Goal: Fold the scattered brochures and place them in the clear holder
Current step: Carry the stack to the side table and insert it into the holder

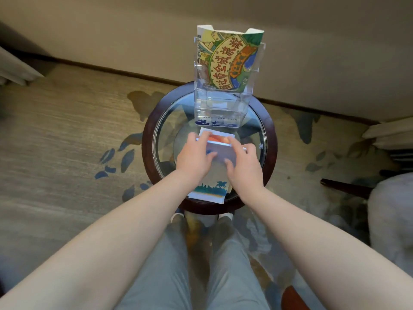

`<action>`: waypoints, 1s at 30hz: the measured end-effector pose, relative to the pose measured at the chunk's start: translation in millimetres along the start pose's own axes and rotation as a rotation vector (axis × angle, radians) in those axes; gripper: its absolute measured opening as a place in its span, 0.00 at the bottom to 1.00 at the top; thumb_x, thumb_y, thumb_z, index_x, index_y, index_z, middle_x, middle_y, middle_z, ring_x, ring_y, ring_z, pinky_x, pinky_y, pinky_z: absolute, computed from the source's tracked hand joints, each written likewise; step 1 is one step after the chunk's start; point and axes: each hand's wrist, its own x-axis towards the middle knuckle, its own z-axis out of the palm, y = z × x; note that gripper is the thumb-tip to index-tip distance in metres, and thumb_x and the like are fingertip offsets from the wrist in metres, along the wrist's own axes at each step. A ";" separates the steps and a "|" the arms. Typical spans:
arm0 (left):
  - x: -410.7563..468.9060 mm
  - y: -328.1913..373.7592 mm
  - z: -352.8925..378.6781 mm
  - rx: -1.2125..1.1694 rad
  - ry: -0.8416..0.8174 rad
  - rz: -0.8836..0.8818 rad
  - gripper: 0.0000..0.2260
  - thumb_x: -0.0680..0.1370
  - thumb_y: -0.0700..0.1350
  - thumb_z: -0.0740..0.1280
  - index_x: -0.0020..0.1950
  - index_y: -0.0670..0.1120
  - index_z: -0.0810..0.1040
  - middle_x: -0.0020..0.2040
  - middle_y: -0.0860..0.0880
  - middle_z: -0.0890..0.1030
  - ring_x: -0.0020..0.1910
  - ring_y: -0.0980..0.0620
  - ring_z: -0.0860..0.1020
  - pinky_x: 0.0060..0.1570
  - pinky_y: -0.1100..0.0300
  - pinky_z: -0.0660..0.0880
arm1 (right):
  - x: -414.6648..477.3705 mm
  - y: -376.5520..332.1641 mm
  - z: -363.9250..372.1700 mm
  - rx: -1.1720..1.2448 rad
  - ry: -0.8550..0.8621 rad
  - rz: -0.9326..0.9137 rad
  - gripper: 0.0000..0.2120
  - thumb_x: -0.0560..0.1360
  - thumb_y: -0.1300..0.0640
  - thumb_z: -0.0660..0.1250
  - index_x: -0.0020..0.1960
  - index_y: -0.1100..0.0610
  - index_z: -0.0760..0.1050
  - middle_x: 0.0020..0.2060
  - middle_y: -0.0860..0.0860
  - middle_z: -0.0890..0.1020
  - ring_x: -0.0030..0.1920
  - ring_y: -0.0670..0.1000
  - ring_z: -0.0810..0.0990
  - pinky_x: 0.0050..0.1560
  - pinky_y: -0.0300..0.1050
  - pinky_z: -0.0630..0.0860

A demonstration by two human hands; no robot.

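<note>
Both arms reach fwd over a round glass table (269,139). Left hand (195,156) & right hand (242,163) each grip one brochure (220,145) betw. them, fingers curled onto its sides, thumbs on the pale near panel; it's part-folded, orange/red picture on far panel. Another brochure (209,190) w/ teal skyline lies flat at table's near edge. Clear holder (253,86) stands at the far side, upper tier holding a green illustrated brochure (228,61); a blue-printed one (215,123) shows at its base.
</note>
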 end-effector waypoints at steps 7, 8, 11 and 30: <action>-14.6 26.1 -5.0 0.597 -0.075 0.267 0.14 0.81 0.41 0.63 0.66 0.51 0.72 0.61 0.49 0.77 0.58 0.45 0.74 0.42 0.55 0.63 | 0.3 -3.8 -27.1 -0.409 -0.204 -0.075 0.16 0.78 0.66 0.62 0.63 0.54 0.71 0.49 0.54 0.78 0.48 0.61 0.80 0.38 0.48 0.66; -17.4 28.0 -7.0 0.649 -0.088 0.327 0.16 0.80 0.40 0.63 0.67 0.50 0.71 0.61 0.49 0.77 0.58 0.46 0.75 0.43 0.55 0.62 | -1.7 -6.9 -30.7 -0.446 -0.236 -0.091 0.18 0.77 0.68 0.61 0.63 0.53 0.70 0.47 0.53 0.78 0.47 0.61 0.81 0.37 0.49 0.66; -24.9 35.2 -21.9 0.706 -0.104 0.413 0.20 0.77 0.37 0.64 0.68 0.49 0.70 0.59 0.49 0.78 0.58 0.46 0.75 0.44 0.56 0.61 | -10.7 -16.3 -45.0 -0.502 -0.262 -0.187 0.23 0.75 0.69 0.63 0.66 0.53 0.69 0.48 0.53 0.78 0.47 0.60 0.81 0.37 0.49 0.66; 30.5 177.1 -218.6 0.566 0.313 0.320 0.07 0.76 0.40 0.68 0.49 0.51 0.77 0.50 0.52 0.80 0.51 0.46 0.78 0.39 0.55 0.70 | 88.0 -153.3 -232.2 -0.590 -0.018 -0.461 0.23 0.78 0.67 0.64 0.71 0.55 0.70 0.61 0.56 0.79 0.58 0.60 0.80 0.51 0.54 0.78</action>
